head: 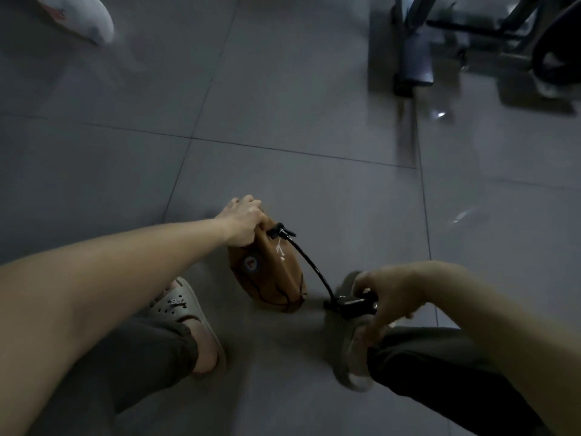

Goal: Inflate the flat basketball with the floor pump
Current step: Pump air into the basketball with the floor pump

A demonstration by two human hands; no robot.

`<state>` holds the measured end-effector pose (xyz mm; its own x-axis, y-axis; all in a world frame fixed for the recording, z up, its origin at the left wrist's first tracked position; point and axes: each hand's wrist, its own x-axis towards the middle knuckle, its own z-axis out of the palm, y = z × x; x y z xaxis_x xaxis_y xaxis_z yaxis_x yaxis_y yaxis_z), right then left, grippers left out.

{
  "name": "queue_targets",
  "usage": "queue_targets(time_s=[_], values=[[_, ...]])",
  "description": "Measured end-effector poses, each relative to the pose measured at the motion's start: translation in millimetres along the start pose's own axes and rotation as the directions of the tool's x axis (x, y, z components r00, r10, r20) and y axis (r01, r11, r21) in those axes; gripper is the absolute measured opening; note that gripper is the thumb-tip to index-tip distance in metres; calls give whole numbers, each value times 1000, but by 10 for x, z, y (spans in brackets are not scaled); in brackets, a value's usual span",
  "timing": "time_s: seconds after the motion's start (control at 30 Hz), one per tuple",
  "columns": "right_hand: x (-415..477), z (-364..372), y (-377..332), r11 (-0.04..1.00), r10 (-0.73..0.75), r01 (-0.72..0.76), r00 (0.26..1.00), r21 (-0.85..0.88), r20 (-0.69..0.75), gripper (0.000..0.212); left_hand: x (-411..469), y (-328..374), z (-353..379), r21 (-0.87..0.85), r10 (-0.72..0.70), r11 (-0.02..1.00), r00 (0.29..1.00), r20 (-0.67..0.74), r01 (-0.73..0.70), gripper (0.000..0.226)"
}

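Observation:
A flat brown basketball (273, 272), folded in on itself, stands on edge on the grey tiled floor. My left hand (242, 220) grips its upper left edge. A black pump head (279, 231) is clipped on at the ball's top, and a black hose (309, 265) curves from it down to the floor pump (353, 305) at the lower right. My right hand (388, 292) is curled round the pump's black handle. The pump's barrel and base are hidden under that hand.
My two feet in grey slippers (185, 313) stand on either side of the ball, the right foot (352, 350) beside the pump. Dark metal exercise equipment (415, 48) stands at the back right. A white object (85, 17) lies at the top left.

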<state>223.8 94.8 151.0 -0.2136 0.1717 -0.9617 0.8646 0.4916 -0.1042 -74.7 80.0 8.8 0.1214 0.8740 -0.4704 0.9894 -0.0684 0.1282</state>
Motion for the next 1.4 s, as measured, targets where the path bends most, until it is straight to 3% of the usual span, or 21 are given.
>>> queue_targets(time_s=[0.1, 0.27, 0.53, 0.87, 1.17, 1.27, 1.33, 1.4], values=[[-354, -191, -3, 999, -35, 32, 961, -14, -275, 36, -9, 12, 24, -38, -112, 993, 993, -42, 111, 41], [-1163, -696, 40, 979, 34, 64, 885, 194, -465, 24, -43, 104, 56, -273, -236, 931, 970, 51, 241, 45], [-244, -221, 47, 953, 109, 48, 868, 299, -485, 21, 29, 118, 146, -444, -318, 837, 945, 78, 319, 38], [184, 73, 140, 955, 158, 10, 829, 296, -537, 19, 76, 117, 270, -561, -365, 751, 927, 88, 349, 46], [259, 399, 104, 953, 224, -51, 786, 300, -577, 22, 74, 489, 345, -746, -492, 497, 852, 179, 444, 72], [173, 216, 50, 941, 231, -40, 801, 335, -553, 21, 83, 538, 290, -689, -508, 550, 844, 173, 472, 78], [63, 114, -22, 936, 214, -24, 831, 351, -514, 21, 20, 565, 228, -584, -480, 642, 855, 199, 496, 96], [-192, -19, -58, 935, 201, -9, 838, 355, -508, 21, -53, 613, 159, -495, -394, 738, 889, 235, 458, 100]])
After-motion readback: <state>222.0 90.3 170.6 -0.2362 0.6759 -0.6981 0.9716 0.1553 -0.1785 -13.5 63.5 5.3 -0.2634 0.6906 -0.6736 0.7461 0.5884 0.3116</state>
